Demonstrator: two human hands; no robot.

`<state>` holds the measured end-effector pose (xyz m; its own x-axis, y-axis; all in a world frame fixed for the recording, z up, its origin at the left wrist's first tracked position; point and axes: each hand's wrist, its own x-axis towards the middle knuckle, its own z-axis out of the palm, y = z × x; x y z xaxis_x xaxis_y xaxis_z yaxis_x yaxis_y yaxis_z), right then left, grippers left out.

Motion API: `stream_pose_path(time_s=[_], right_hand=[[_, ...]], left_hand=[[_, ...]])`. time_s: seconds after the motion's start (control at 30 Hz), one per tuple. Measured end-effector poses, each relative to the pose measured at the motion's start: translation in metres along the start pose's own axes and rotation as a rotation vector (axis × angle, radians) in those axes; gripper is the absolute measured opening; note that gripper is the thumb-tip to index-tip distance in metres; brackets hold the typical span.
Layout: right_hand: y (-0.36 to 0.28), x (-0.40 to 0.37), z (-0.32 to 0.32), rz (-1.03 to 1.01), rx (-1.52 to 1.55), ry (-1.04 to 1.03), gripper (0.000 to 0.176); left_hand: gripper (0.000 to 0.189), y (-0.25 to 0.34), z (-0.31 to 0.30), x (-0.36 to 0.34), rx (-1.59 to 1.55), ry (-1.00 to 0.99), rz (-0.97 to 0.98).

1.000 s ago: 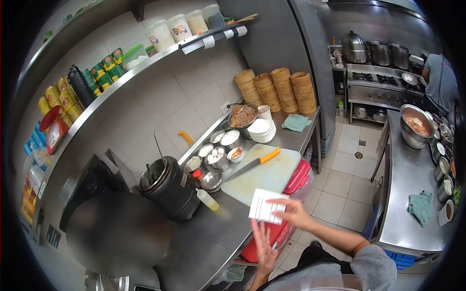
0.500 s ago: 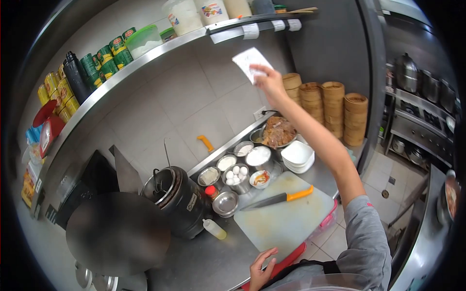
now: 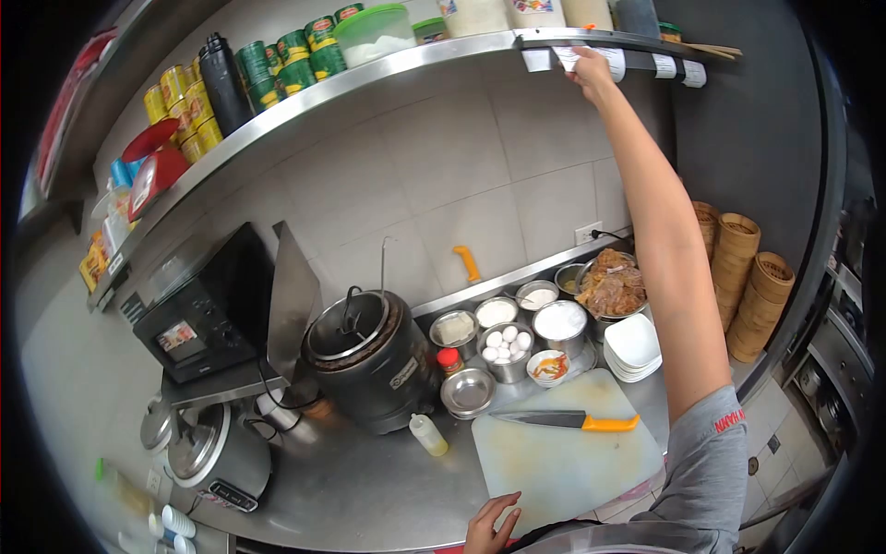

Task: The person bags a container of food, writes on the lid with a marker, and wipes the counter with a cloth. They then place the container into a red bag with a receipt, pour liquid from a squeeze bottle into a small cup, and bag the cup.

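Note:
My right hand (image 3: pixel 591 74) is raised to the shelf's front edge, its fingers closed on a white paper slip (image 3: pixel 568 59) at the ticket rail (image 3: pixel 637 41). Other paper slips (image 3: pixel 664 66) hang along that rail. My left hand (image 3: pixel 492 524) is low at the counter's front, beside the near edge of the cutting board (image 3: pixel 554 471), fingers apart and holding nothing. On the board lies a knife (image 3: pixel 554 420) with an orange handle. Behind it stand a bowl of eggs (image 3: pixel 507 346), a bowl of white powder (image 3: pixel 560 321) and stacked white dishes (image 3: pixel 633 346).
A black soup pot (image 3: pixel 374 369) with a ladle stands left of the bowls, near a squeeze bottle (image 3: pixel 428 435). Farther left are a microwave (image 3: pixel 198 309) and a cooker (image 3: pixel 217 457). Bamboo steamers (image 3: pixel 761 295) are stacked at the right. Cans and tubs line the shelf (image 3: pixel 369 78).
My right hand has moved up with the paper slip, from mid-air to the rail. The view has shifted left, and a dark blurred shape at the lower left is gone, showing the microwave and cooker.

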<state>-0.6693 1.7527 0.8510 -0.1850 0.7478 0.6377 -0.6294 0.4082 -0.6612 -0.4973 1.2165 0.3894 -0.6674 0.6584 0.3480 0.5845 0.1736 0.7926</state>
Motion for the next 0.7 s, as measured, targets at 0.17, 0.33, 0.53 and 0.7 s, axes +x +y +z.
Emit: stream_pose_path(time_s=[0.17,0.33,0.53,0.7], right_hand=[[-0.010,-0.070,0.013,0.082,-0.267,0.401,0.048],[0.074,-0.194,0.027,-0.330,-0.146,0.087,0.044],[0.063,-0.544,-0.033,-0.412,-0.051,-0.671,0.028],[0.010,-0.773,-0.151,0.414,-0.127,-0.155,0.023]], left_hand=[[0.025,0.002,-0.012,-0.018,0.043,0.009,0.025],[0.020,-0.010,-0.022,-0.040,-0.005,0.003,0.127],[0.013,0.008,-0.042,-0.065,-0.263,-0.210,0.049],[0.012,0.012,-0.066,-0.116,-0.347,-0.620,0.138]])
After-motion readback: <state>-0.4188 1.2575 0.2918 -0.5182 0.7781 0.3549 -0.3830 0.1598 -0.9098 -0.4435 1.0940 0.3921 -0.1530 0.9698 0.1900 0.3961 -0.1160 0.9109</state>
